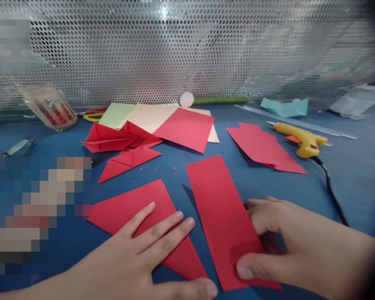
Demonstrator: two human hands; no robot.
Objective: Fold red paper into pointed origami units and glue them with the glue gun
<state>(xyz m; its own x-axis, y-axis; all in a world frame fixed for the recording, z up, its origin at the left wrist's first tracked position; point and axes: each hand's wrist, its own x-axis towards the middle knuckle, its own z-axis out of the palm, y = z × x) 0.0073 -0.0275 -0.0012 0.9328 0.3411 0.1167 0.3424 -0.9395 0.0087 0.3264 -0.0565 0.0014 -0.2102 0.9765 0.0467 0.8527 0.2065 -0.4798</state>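
Fingers spread, my left hand (150, 246) lies flat on a red paper triangle (153, 200) on the blue table. To its right, a long red paper rectangle (215, 208) is pinched along its right edge by my right hand (268, 241), thumb on top and the other fingers at the edge or beneath, partly hidden. A second red corner shows under the rectangle's lower end. Folded red paper pieces (121, 139) stand and lie behind my left hand. Behind my right hand rests a small pile of red paper sheets (262, 148).
At the right lies a yellow glue gun (303, 137) with a black cord. A red sheet (187, 129) overlaps cream and green paper (117, 114). Perforated metal (175, 50) walls the back. A clear container (51, 108) and scissors (95, 116) are at the left.
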